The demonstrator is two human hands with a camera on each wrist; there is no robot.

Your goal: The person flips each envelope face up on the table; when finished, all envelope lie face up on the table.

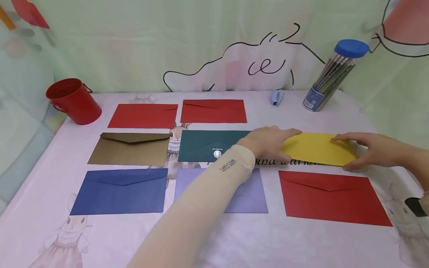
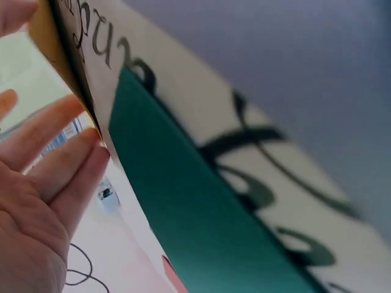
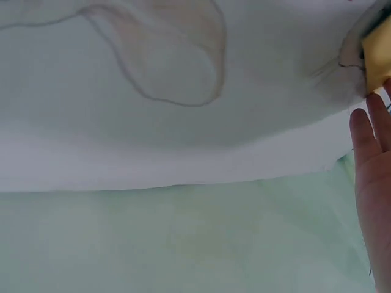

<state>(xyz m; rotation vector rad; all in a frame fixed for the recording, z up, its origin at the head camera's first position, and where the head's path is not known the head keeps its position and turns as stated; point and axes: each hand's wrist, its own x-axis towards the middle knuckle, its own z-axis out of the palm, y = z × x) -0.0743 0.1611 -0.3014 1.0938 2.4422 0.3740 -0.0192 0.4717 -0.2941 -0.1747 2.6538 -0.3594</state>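
Note:
A yellow envelope (image 1: 316,148) lies between the two hands, a dark shadow along its near edge. The left hand (image 1: 264,141) holds its left end, thumb at the near edge and fingers at the far edge. At the right end the right hand (image 1: 375,150) grips it the same way, thumb near and index finger far. In the left wrist view, the left fingers (image 2: 61,159) reach along the envelope's side. The left forearm passes over a lilac envelope (image 1: 248,197), and the left wrist overlaps a dark green envelope (image 1: 201,145).
Red envelopes (image 1: 335,197) lie at front right and along the back. A gold envelope (image 1: 130,152) and a blue envelope (image 1: 120,193) are at left. A red bucket (image 1: 83,108), a small light-blue stapler (image 1: 276,98) and a blue-lidded tube of pencils (image 1: 330,80) stand behind.

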